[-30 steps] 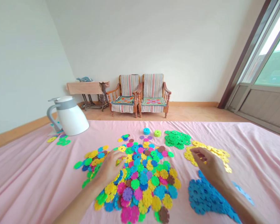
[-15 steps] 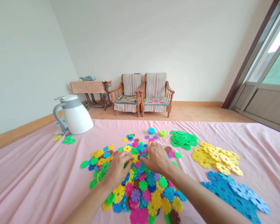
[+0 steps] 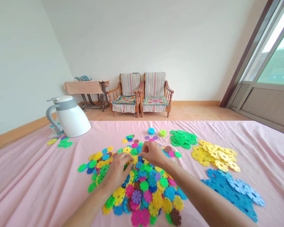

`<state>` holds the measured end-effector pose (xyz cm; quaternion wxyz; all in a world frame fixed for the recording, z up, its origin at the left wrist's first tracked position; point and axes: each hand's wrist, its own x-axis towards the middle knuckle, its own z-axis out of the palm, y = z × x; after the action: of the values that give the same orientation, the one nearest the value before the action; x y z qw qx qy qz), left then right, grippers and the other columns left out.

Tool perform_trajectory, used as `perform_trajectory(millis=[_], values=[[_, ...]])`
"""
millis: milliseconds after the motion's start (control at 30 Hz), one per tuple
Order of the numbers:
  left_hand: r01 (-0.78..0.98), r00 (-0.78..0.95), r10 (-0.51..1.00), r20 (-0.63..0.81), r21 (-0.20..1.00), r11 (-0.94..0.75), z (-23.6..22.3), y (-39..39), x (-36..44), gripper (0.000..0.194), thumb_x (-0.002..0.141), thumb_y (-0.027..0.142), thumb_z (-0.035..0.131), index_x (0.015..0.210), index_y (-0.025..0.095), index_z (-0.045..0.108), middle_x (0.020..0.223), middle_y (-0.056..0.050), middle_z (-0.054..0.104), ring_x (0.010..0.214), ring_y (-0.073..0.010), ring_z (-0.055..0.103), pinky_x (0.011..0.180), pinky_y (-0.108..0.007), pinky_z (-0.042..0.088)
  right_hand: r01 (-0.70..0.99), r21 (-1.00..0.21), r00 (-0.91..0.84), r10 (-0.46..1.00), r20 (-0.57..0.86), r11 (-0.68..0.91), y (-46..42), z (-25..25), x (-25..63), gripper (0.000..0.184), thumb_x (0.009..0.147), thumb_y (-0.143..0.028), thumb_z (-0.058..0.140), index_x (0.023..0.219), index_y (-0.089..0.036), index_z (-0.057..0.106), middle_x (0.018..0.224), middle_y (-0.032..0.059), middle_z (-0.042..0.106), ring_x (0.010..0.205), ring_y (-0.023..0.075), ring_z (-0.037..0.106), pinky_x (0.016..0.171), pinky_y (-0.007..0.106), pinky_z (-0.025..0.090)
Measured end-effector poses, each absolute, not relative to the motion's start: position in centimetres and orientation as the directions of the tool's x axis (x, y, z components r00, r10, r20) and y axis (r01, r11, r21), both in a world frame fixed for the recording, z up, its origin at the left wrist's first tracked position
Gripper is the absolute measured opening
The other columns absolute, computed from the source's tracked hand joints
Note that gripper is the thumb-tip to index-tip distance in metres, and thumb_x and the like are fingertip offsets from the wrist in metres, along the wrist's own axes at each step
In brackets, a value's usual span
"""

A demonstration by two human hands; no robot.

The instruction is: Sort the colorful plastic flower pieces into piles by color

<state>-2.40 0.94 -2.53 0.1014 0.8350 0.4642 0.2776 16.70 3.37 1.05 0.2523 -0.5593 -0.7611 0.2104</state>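
Observation:
A mixed heap of colourful plastic snowflake discs (image 3: pixel 137 196) covers the middle of the cloth. On its left side my left hand (image 3: pixel 119 167) rests low with curled fingers. Green shows between its thumb and fingers, seemingly a green snowflake disc (image 3: pixel 126 165) in its grasp; how many is hidden. My right hand (image 3: pixel 153 153) is just above the heap's far part, thumb and fingertips drawn together in a pinch. Whatever lies between those fingertips is too small or covered to make out.
Beyond the heap stand a blue disc stack (image 3: pixel 151 131) and a lime stack (image 3: pixel 162 133). To the right lie green (image 3: pixel 183 139), yellow (image 3: pixel 214 155) and blue (image 3: pixel 232 190) piles. A white jug (image 3: pixel 73 118) stands at left on the pink cloth (image 3: pixel 38 179).
My right hand has lifted slightly from the heap, its fingers now pinched together. The left hand keeps its place at the heap. The whole view has shifted a little.

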Motion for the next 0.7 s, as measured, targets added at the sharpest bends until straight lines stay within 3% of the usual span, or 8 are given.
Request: perform_trajectory(millis=[200, 333, 433, 567, 700], values=[[0.708, 0.396, 0.834, 0.385, 0.45, -0.544, -2.7, 0.8, -2.4, 0.013, 0.085, 0.023, 0.054, 0.083, 0.021, 0.067, 0.095, -0.006, 0.068, 0.095, -0.0232, 0.059, 0.087, -0.04, 0.046, 0.577, -0.754, -0.305, 0.94, 0.156, 0.313, 0.4, 2.8, 24.2, 0.007, 0.075, -0.019, 0.058, 0.068, -0.017, 0.056, 0.058, -0.0045, 0.053, 0.054, 0.0081, 0.047, 0.048, 0.019, 0.035], [0.707, 0.389, 0.835, 0.389, 0.455, -0.541, -2.9, 1.0, -2.3, 0.013, 0.085, 0.022, 0.054, 0.08, 0.021, 0.066, 0.093, -0.005, 0.068, 0.094, -0.0225, 0.06, 0.087, -0.039, 0.046, 0.576, -0.786, -0.371, 0.929, -0.004, 0.226, -2.8, 3.3, 29.9, 0.009, 0.076, -0.021, 0.057, 0.067, -0.018, 0.055, 0.058, -0.0056, 0.05, 0.054, 0.0079, 0.043, 0.049, 0.02, 0.033], [0.713, 0.393, 0.836, 0.383, 0.448, -0.54, -2.9, 1.1, -2.3, 0.013, 0.085, 0.022, 0.053, 0.081, 0.022, 0.066, 0.092, -0.005, 0.068, 0.093, -0.0224, 0.06, 0.086, -0.039, 0.045, 0.631, -0.759, -0.36, 0.927, -0.103, 0.16, -4.0, 3.1, 33.4, 0.012, 0.079, -0.028, 0.056, 0.072, -0.02, 0.06, 0.063, -0.003, 0.057, 0.059, 0.0107, 0.051, 0.052, 0.021, 0.038], [0.702, 0.405, 0.825, 0.393, 0.444, -0.556, -3.0, 1.3, -2.5, 0.012, 0.085, 0.025, 0.054, 0.082, 0.022, 0.066, 0.091, -0.004, 0.069, 0.091, -0.0223, 0.06, 0.085, -0.038, 0.046, 0.725, -0.681, -0.089, 0.994, 0.058, 0.105, -3.5, 1.5, 38.4, 0.026, 0.079, -0.043, 0.053, 0.079, -0.02, 0.066, 0.076, 0.0039, 0.067, 0.069, 0.0175, 0.061, 0.062, 0.028, 0.046], [0.704, 0.403, 0.819, 0.408, 0.434, -0.563, -3.2, 1.4, -2.7, 0.012, 0.084, 0.029, 0.055, 0.083, 0.023, 0.066, 0.092, -0.004, 0.069, 0.091, -0.0229, 0.061, 0.084, -0.037, 0.048, 0.793, -0.61, 0.212, 0.942, 0.261, -0.01, -2.9, -1.8, 43.3, 0.03, 0.065, -0.045, 0.059, 0.08, -0.02, 0.063, 0.081, 0.0095, 0.067, 0.068, 0.0221, 0.063, 0.061, 0.034, 0.05]])
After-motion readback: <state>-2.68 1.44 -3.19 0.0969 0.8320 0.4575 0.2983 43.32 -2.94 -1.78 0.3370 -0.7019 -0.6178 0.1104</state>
